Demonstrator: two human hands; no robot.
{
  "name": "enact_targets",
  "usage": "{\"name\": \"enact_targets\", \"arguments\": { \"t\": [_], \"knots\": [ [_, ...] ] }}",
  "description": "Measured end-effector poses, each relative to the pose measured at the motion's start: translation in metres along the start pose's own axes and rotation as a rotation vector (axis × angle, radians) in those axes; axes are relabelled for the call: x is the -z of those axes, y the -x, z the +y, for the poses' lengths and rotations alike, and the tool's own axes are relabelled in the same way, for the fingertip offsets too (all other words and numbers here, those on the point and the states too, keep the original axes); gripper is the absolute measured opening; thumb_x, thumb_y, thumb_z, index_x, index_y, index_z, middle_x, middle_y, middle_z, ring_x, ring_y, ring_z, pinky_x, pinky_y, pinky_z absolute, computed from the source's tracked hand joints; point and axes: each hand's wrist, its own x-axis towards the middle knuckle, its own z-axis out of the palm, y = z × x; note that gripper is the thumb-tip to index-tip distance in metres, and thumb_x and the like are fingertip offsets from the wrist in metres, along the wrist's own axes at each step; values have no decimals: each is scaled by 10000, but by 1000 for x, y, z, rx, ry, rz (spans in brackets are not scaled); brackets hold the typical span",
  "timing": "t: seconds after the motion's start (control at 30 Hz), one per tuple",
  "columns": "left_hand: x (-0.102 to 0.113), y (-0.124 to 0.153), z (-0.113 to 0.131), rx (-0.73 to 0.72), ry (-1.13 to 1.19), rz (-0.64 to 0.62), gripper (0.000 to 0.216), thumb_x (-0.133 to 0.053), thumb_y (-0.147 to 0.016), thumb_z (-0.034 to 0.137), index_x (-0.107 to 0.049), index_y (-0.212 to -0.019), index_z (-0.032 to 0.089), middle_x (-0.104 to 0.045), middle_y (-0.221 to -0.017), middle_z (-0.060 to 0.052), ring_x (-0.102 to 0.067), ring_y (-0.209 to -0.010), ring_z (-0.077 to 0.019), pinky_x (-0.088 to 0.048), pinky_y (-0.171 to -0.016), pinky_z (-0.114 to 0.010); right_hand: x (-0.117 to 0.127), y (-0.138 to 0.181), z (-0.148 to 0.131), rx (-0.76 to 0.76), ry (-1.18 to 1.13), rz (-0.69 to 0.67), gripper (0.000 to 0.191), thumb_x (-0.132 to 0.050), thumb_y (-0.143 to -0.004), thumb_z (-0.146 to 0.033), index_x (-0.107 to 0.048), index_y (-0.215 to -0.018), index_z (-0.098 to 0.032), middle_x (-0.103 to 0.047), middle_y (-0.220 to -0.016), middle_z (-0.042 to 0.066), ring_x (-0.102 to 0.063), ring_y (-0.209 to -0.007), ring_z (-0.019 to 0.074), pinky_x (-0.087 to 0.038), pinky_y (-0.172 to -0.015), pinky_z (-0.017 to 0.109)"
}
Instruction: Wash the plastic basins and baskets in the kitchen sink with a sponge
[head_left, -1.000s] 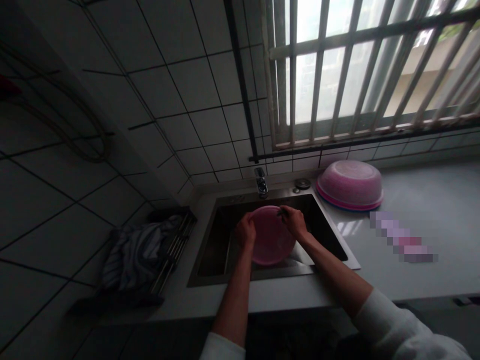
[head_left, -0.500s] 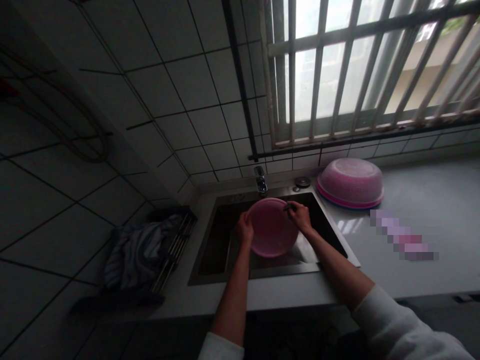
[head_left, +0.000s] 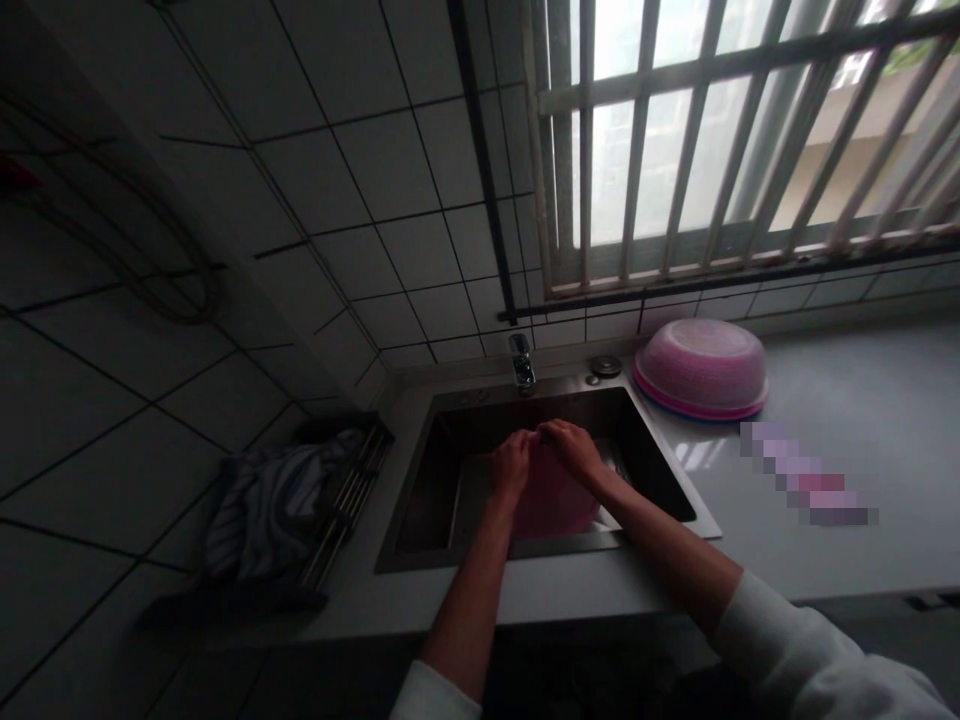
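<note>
A pink plastic plate (head_left: 553, 500) stands on edge inside the steel sink (head_left: 442, 480), seen nearly edge-on. My left hand (head_left: 511, 462) grips its upper left rim with closed fingers. My right hand (head_left: 571, 448) is closed on the upper rim beside it, and the two hands almost touch. A short steel tap (head_left: 522, 363) sits just behind them at the back of the sink.
An upturned pink basin (head_left: 701, 366) lies on the white counter (head_left: 862, 420) right of the sink. A small round fitting (head_left: 604, 366) sits next to the tap. A crumpled cloth (head_left: 274, 500) lies on a rack left of the sink. Barred window above.
The plate faced me as a full disc before; it now stands turned and lower in the sink. Both hands have come together at its top rim.
</note>
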Motion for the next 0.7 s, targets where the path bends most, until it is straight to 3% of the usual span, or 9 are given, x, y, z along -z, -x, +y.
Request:
{"name": "enact_targets", "arguments": {
  "t": [0.17, 0.3, 0.37, 0.57, 0.63, 0.7],
  "knots": [
    [0, 3, 2, 12, -56, -14, 301, -429, -1089, 333, -721, -1136, 278, -769, -1187, -64, -719, -1056, -199, -464, -861, -265, 7, -2, 5, 38, 29, -43, 430, -578, -925, -66, -752, -1272, -250, -771, -1248, 74, -726, -1121, 215, -529, -996, 286],
    [10, 4, -5, 165, -34, 114, 279, -456, -1077, 311, -706, -1190, 259, -777, -1169, -79, -726, -1050, -223, -465, -847, -283, 20, -2, 31, -152, -3, 42, 347, -611, -959, -152, -764, -1248, -267, -800, -1186, 49, -764, -1061, 235, -561, -937, 301],
    [11, 3, -6, 167, -29, 147, 282, -463, -1072, 287, -695, -1227, 252, -766, -1215, -85, -718, -1084, -221, -466, -875, -283, 19, -1, 34, -198, 7, 65, 332, -612, -966, -171, -765, -1247, -262, -802, -1179, 53, -768, -1055, 242, -567, -932, 309],
    [2, 3, 4, -24, -61, 10, 304, -431, -1086, 293, -728, -1142, 263, -766, -1181, -66, -709, -1081, -189, -463, -914, -268, 0, -3, 6, 61, 28, -33, 449, -552, -942, -74, -736, -1303, -268, -752, -1311, 52, -722, -1167, 203, -530, -1027, 288],
    [3, 3, 3, 37, -46, 32, 305, -433, -1085, 297, -729, -1147, 259, -771, -1172, -69, -715, -1066, -193, -467, -900, -273, 2, -4, 7, 32, 42, -23, 435, -548, -954, -91, -733, -1305, -270, -753, -1309, 52, -728, -1150, 206, -537, -1008, 291],
    [8, 3, -2, 157, -6, 134, 314, -422, -1086, 290, -719, -1180, 241, -772, -1187, -82, -718, -1068, -206, -473, -889, -283, 8, -4, 17, -82, 43, 39, 400, -556, -975, -136, -726, -1311, -270, -764, -1282, 56, -741, -1117, 222, -549, -977, 306]
  ]
}}
